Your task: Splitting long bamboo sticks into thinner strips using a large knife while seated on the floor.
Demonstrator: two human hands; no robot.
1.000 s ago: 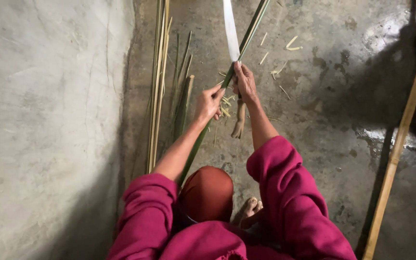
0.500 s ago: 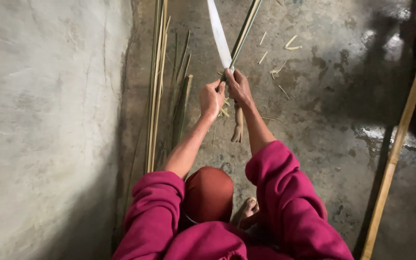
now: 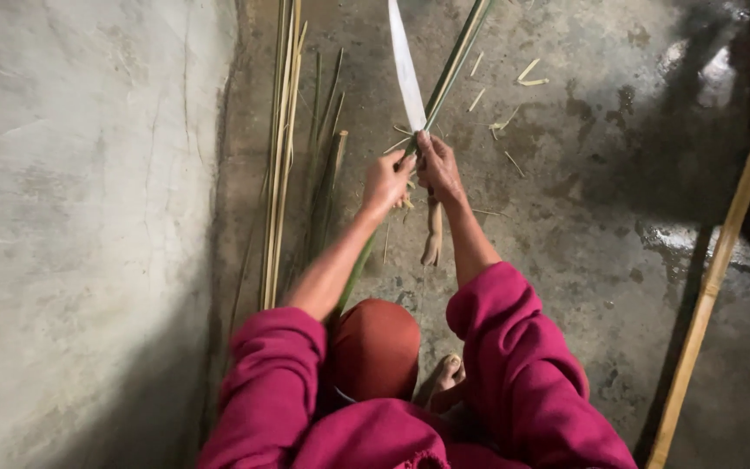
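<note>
I squat on a concrete floor with both hands out in front of me. My left hand and my right hand are closed side by side on a long green bamboo strip that runs from between my knees up past my hands. Just above my hands the strip forks. A pale white sliver rises straight up, and the green part leans to the upper right. A brown wooden piece, perhaps a tool handle, hangs below my right hand.
A bundle of thin bamboo strips lies along the foot of the grey wall on the left. A thick yellow bamboo pole slants down the right side. Small shavings are scattered on the floor, with a wet patch at right.
My hands have drawn closer together and a little toward me. The white sliver swung left, then came partly back. The fork now sits right at my fingers.
</note>
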